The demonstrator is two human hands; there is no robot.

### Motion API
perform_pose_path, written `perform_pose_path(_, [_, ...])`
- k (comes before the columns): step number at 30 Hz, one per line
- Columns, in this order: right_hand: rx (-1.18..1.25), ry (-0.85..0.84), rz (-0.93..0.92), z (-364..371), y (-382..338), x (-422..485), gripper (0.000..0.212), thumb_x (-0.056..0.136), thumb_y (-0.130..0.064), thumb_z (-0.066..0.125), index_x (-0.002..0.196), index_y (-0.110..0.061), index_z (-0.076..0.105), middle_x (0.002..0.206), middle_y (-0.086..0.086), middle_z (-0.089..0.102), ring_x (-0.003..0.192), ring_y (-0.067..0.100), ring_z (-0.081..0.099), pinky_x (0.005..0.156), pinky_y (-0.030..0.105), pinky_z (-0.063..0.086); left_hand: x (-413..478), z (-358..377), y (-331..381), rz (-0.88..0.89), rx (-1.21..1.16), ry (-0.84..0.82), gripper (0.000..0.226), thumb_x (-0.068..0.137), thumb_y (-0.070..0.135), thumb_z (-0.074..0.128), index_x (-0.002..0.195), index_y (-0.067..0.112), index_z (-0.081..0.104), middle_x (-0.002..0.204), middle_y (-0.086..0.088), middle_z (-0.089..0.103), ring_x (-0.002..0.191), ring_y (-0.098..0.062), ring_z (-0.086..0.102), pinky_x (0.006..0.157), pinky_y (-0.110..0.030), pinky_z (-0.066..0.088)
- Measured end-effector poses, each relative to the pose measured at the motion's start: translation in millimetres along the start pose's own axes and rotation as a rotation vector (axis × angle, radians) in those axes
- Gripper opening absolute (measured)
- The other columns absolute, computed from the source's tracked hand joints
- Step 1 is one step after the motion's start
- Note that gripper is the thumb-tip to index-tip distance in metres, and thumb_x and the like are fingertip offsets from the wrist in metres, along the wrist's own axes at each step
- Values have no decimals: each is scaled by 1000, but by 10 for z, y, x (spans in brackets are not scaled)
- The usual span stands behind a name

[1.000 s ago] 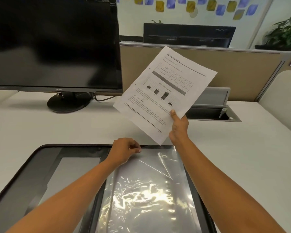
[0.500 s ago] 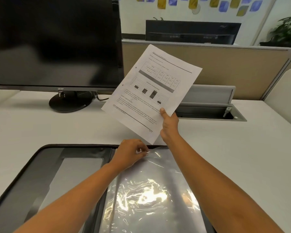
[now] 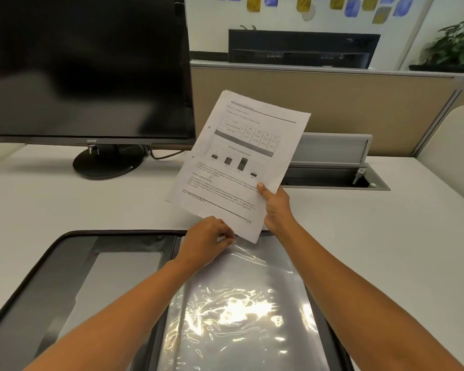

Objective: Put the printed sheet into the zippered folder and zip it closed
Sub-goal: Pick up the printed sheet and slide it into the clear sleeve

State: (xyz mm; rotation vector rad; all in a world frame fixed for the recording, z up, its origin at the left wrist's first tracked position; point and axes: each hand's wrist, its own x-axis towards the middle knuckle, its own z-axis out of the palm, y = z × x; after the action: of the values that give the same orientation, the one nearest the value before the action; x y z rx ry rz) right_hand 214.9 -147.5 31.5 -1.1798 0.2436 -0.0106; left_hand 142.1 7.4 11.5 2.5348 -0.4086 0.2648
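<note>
Being pinched at its right edge by the right hand (image 3: 275, 207), the printed sheet (image 3: 241, 162) is being held tilted above the desk (image 3: 386, 250). The top edge of the clear sleeve (image 3: 239, 303) in the open zippered folder (image 3: 24, 303) is being pinched by the left hand (image 3: 206, 242), beneath the sheet's lower corner.

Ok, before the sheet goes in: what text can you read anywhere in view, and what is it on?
"acer": lower bezel of the monitor.
"INTEREST COVERAGE RATIO": heading mid-page on the printed sheet.
"PROFIT MARGIN RATIO": heading lower on the same sheet.
Table figures, body text and footer on the sheet: too small and blurred to read.
Zippered folder: no text visible.
</note>
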Motion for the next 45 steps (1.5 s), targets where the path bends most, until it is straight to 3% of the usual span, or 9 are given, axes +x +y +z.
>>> perform_pose_path(7, [-131, -115, 61, -245, -119, 46, 34, 86, -9, 58, 119, -6, 52, 125, 18, 58, 107, 33, 58, 87, 47, 49, 11, -64, -154, -77, 20, -56, 19, 76, 35, 70, 94, 27, 69, 86, 10, 66, 87, -4, 41, 64, -22, 36])
perform_pose_path(17, [-150, -263, 230, -547, -150, 140, 43, 88, -4, 53, 130, -6, 45, 130, 20, 54, 116, 39, 53, 99, 59, 41, 97, -324, -482, -154, 68, -235, 10, 76, 32, 72, 84, 26, 71, 83, 9, 61, 87, -9, 41, 68, -24, 35])
perform_pose_path(23, [-204, -178, 245, -556, -11, 152, 33, 86, -5, 57, 118, -8, 52, 125, 20, 57, 106, 36, 58, 84, 50, 51, 89, -477, -643, -190, -14, -329, 9, 76, 25, 73, 82, 21, 70, 81, 7, 58, 89, -12, 47, 78, -26, 40])
perform_pose_path(27, [-224, -176, 223, -551, 39, 191, 33, 85, -5, 57, 117, -9, 51, 125, 20, 56, 106, 36, 58, 87, 51, 50, 97, -483, -662, -183, -22, -373, 7, 79, 20, 69, 84, 15, 68, 85, 5, 56, 89, -13, 46, 77, -23, 35])
perform_pose_path(32, [-483, -202, 125, -532, 58, 207, 39, 89, -2, 52, 126, -10, 45, 129, 16, 54, 105, 29, 56, 91, 45, 49, 113, -476, -680, -158, 4, -401, 5, 86, 19, 61, 85, 16, 65, 90, 3, 54, 93, -16, 43, 81, -27, 35])
perform_pose_path(39, [-366, -206, 138, -568, 33, 247, 42, 89, -5, 53, 129, -9, 43, 129, 16, 54, 106, 31, 57, 88, 46, 49, 99, -513, -646, -230, -137, -416, 10, 89, 15, 57, 79, 18, 57, 78, 14, 51, 73, -4, 43, 61, -7, 34])
perform_pose_path(45, [-297, -256, 176, -548, 25, 265, 42, 87, -6, 55, 128, -11, 44, 126, 17, 56, 111, 35, 56, 94, 53, 47, 115, -599, -618, -240, -172, -467, 20, 88, 11, 57, 72, 23, 55, 75, 9, 56, 67, -4, 47, 62, -15, 36])
